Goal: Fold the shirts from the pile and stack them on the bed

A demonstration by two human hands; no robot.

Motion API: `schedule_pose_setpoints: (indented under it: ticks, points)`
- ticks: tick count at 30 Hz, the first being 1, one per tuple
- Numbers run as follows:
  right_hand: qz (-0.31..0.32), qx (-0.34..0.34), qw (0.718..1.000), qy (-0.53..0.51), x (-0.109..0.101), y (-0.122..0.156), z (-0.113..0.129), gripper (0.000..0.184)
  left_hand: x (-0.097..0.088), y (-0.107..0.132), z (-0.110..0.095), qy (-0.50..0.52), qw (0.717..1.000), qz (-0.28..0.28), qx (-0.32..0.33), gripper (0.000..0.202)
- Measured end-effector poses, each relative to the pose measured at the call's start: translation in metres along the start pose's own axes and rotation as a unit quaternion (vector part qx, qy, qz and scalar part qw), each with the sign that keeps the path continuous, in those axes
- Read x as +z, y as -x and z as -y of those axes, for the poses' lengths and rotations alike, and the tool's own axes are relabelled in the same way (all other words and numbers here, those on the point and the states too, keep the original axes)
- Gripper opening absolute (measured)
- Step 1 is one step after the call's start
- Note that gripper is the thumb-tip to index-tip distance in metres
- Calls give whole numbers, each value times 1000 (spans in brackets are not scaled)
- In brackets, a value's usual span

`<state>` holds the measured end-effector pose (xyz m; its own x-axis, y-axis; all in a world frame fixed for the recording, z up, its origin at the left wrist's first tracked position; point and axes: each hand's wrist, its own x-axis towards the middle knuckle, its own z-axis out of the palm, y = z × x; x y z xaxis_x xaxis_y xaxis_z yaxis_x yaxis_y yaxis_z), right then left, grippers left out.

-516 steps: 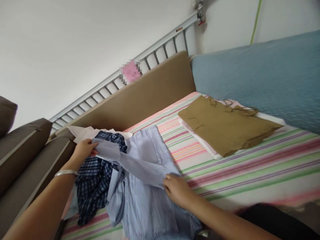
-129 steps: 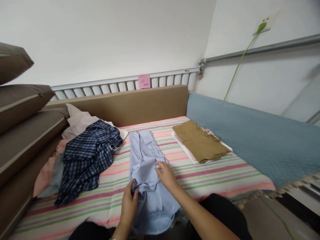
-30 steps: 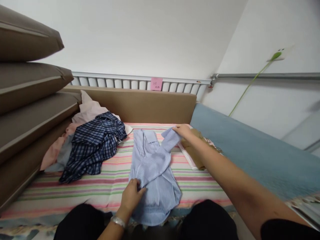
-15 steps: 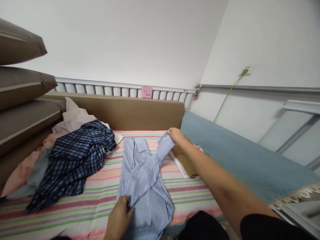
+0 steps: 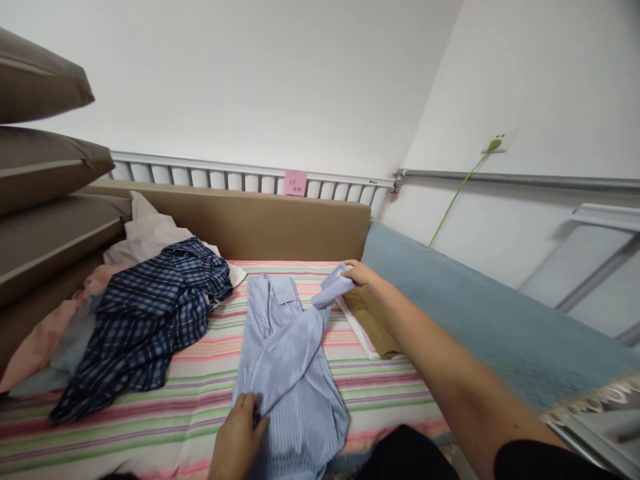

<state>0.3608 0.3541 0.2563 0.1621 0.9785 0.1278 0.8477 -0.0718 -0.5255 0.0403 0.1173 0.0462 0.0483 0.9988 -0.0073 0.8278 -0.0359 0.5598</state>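
A light blue striped shirt (image 5: 295, 373) lies partly folded on the striped sheet (image 5: 200, 400). One of its sleeves slants across the body toward the upper right. My right hand (image 5: 359, 272) pinches the cuff end of that sleeve and holds it a little off the sheet. At the shirt's left edge, lower down, my left hand (image 5: 240, 427) has its fingers and thumb closed on the fabric at the sleeve's fold. Folded garments (image 5: 373, 323), olive-brown over white, lie to the right, partly behind my right forearm.
A dark blue plaid shirt (image 5: 155, 307) lies heaped on pink, pale and grey clothes at left. Stacked brown cushions (image 5: 50, 160) rise beside it. A brown padded board (image 5: 280, 227) stands at the back, with a pink note (image 5: 295, 183) above. A blue padded side (image 5: 465, 300) borders the right.
My right hand has moved slightly right, drawing the cuff with it, and the sleeve looks straighter. My left hand stays in place on the shirt.
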Motion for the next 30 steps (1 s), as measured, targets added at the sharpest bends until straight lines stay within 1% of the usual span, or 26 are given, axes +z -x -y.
schedule_pose_setpoints:
  ticks: [3, 4, 6, 8, 10, 14, 17, 20, 23, 26, 30]
  points:
    - [-25, -6, 999, -27, -3, 2, -2, 45, -3, 1, -3, -7, 1000, 9, -3, 17]
    - [-33, -14, 999, -31, -5, 2, -2, 43, -3, 1, -3, -10, 1000, 11, -4, 17]
    - [-36, -34, 998, -32, -8, 3, 0, 34, -4, 1, -4, -11, 1000, 12, -5, 17]
    - [-22, -57, 998, -27, -11, 4, 2, 26, -3, 2, -3, -11, 1000, 9, -4, 17]
    - [5, -75, 997, -20, -14, 6, 5, 26, -2, 3, -3, -10, 1000, 7, -2, 18]
    - [56, -105, 993, 7, -22, 13, 7, 34, -2, 3, -1, -11, 1000, 10, -2, 17]
    - [76, -137, 987, 45, -29, 17, 8, 45, -2, 3, -1, -4, 1000, 9, 0, 18]
    - [90, -173, 975, 104, -33, 18, 11, 56, 0, 2, 0, 4, 1000, 5, 3, 18]
    - [103, -212, 956, 174, -36, 20, 14, 60, 2, 2, 1, 6, 1000, 2, 1, 17]
    - [112, -245, 934, 237, -37, 20, 15, 57, 2, 2, 1, 9, 1000, -4, 0, 17]
    - [102, -268, 911, 297, -33, 19, 10, 44, 1, 2, 0, 7, 1000, -3, -4, 17]
